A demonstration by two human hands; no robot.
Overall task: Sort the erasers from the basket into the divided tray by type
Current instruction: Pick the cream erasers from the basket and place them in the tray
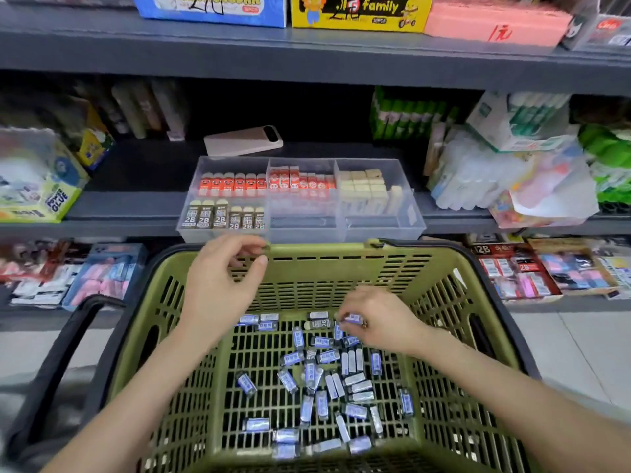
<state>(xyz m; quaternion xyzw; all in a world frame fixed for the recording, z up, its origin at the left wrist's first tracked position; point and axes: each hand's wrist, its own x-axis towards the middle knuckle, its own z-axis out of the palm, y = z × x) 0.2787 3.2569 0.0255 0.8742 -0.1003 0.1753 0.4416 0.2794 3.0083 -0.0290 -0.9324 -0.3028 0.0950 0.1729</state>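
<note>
From my feed I can read "family" on the yellow cardboard box (362,10) up top, "POWER GLUE" on the blue-and-yellow carton (59,199) at left, "2B" on the dark-sleeved erasers (204,218).

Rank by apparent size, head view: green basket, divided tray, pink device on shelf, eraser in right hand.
1. green basket
2. divided tray
3. pink device
4. eraser
Basket is nearest the camera, which inflates it.
</note>
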